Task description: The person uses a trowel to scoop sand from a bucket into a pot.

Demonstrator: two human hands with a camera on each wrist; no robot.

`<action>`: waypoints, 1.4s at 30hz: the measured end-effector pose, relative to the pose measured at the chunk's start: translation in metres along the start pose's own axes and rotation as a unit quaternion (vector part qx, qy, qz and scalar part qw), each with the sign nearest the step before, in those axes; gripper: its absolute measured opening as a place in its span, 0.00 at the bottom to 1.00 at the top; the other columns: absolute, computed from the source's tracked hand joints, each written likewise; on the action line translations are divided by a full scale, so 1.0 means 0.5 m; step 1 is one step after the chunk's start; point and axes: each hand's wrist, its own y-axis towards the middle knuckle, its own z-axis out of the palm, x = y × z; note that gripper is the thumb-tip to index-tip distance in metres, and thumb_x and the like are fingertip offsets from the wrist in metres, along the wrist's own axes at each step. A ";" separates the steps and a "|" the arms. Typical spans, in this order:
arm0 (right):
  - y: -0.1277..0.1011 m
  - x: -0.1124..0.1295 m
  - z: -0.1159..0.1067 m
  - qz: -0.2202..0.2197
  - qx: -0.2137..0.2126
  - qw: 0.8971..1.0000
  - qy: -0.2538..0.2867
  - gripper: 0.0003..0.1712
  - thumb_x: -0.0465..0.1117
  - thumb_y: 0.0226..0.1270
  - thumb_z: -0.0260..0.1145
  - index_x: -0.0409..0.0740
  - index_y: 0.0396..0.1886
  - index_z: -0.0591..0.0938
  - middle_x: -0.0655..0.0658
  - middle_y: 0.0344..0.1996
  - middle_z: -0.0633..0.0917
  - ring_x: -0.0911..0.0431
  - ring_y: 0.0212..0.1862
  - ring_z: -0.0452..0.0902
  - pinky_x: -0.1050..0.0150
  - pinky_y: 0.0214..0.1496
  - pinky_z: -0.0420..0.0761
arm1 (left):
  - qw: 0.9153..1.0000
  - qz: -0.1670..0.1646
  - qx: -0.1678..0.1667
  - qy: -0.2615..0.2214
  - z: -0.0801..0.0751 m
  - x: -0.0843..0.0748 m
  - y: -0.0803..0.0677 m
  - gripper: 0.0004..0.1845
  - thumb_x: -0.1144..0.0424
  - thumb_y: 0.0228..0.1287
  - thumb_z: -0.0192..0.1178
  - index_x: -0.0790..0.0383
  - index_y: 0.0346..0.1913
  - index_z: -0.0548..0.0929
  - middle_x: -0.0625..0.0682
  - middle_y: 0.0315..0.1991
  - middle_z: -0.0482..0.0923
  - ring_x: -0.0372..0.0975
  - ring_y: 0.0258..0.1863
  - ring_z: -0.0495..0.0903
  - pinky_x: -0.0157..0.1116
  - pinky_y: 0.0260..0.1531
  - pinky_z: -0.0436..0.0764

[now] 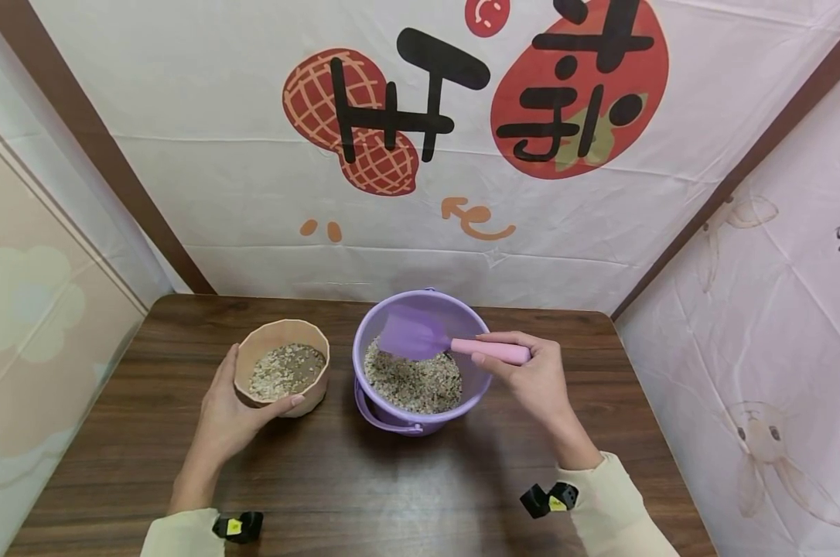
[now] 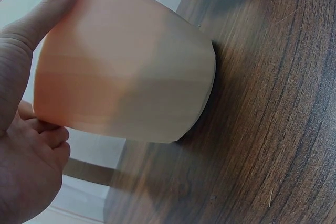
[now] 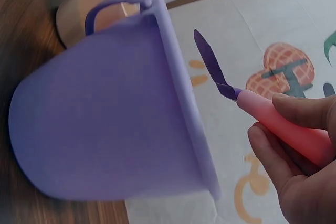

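- A white printed backdrop (image 1: 232,193) hangs behind a dark wood-grain table (image 1: 392,503), with more printed cloth at either side.
- On the table, a purple bucket (image 3: 110,114) stands upright near the middle, holding loose pale-and-dark grains (image 1: 416,387); its bail handle (image 3: 113,1) droops at the side nearer the person.
- To its left, and apart from it, sits a tan bowl (image 1: 311,400) with similar grains (image 1: 281,371) inside.
- The left hand (image 1: 230,422) grips the bowl around its outer wall — thumb along the near side, fingers at the left.
- The right hand (image 1: 534,379) pinches the pink handle of a scoop (image 1: 452,345), whose purple blade lies over the bucket's opening, above the grains; none can be made out on it.
- The likeliest trouble, I judge, is spillage: a loaded blade would have to cross the gap between the containers, and any tilt could scatter grains on the table.
- The scoop is held by the fingertips, so a heavy load might twist it — or the blade could knock the bucket's rim.
- Squeezing or tipping the bowl could spill its contents too.
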 end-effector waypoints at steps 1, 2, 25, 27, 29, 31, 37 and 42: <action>-0.001 -0.003 -0.006 0.000 -0.001 1.000 0.000 0.17 0.37 0.52 0.83 0.40 0.43 0.91 0.41 0.37 0.91 0.57 0.37 0.87 0.68 0.33 0.84 | 1.000 0.000 0.000 0.000 0.000 0.000 0.000 0.74 0.43 0.43 0.82 0.61 0.82 0.39 0.70 0.79 0.47 0.69 0.73 0.53 0.71 0.63 0.59; -0.003 -0.006 -0.012 0.002 -0.002 1.000 0.000 0.17 0.36 0.53 0.83 0.40 0.44 0.91 0.41 0.38 0.91 0.57 0.37 0.87 0.68 0.33 0.84 | 1.000 0.001 0.000 0.001 0.000 0.000 0.001 0.74 0.43 0.43 0.82 0.61 0.82 0.39 0.70 0.79 0.47 0.69 0.73 0.53 0.71 0.63 0.59; -0.019 -0.044 -0.053 0.023 -0.021 0.999 -0.019 0.20 0.36 0.53 0.82 0.35 0.46 0.90 0.38 0.37 0.90 0.59 0.41 0.87 0.72 0.35 0.82 | 0.998 0.051 -0.024 0.000 -0.003 -0.021 -0.002 0.76 0.45 0.40 0.84 0.62 0.82 0.39 0.66 0.81 0.41 0.65 0.77 0.46 0.70 0.68 0.53; -0.019 -0.043 -0.052 0.022 -0.020 0.999 -0.018 0.20 0.36 0.53 0.82 0.35 0.46 0.90 0.38 0.37 0.90 0.59 0.41 0.87 0.72 0.35 0.81 | 0.997 0.065 -0.029 -0.004 -0.003 -0.037 -0.002 0.76 0.46 0.40 0.84 0.60 0.82 0.39 0.66 0.81 0.41 0.65 0.77 0.46 0.69 0.68 0.53; -0.019 -0.042 -0.053 0.023 -0.020 0.999 -0.019 0.20 0.36 0.53 0.82 0.36 0.46 0.90 0.38 0.38 0.90 0.60 0.40 0.87 0.72 0.35 0.81 | 0.996 0.078 -0.029 -0.011 0.002 -0.058 -0.002 0.76 0.47 0.39 0.85 0.58 0.83 0.40 0.66 0.80 0.42 0.64 0.77 0.47 0.69 0.68 0.54; -0.019 -0.042 -0.053 0.024 -0.019 0.999 -0.021 0.20 0.35 0.53 0.82 0.36 0.46 0.90 0.38 0.38 0.90 0.60 0.39 0.86 0.72 0.34 0.81 | 0.996 0.088 -0.016 -0.026 0.010 -0.080 -0.003 0.75 0.48 0.39 0.85 0.56 0.83 0.40 0.67 0.80 0.44 0.64 0.76 0.50 0.69 0.67 0.56; -0.016 -0.046 -0.055 0.027 -0.015 0.999 -0.029 0.21 0.35 0.53 0.82 0.33 0.47 0.89 0.38 0.38 0.90 0.61 0.39 0.86 0.72 0.34 0.81 | 0.989 0.114 0.065 -0.071 0.051 -0.146 -0.007 0.74 0.47 0.39 0.85 0.53 0.83 0.43 0.64 0.80 0.48 0.59 0.76 0.52 0.65 0.69 0.58; -0.017 -0.046 -0.056 0.026 -0.007 0.999 -0.028 0.20 0.36 0.52 0.83 0.34 0.45 0.89 0.40 0.36 0.91 0.60 0.41 0.87 0.72 0.35 0.81 | 0.980 0.138 0.113 -0.091 0.091 -0.188 -0.012 0.75 0.44 0.34 0.86 0.46 0.83 0.44 0.60 0.81 0.46 0.56 0.78 0.49 0.61 0.71 0.59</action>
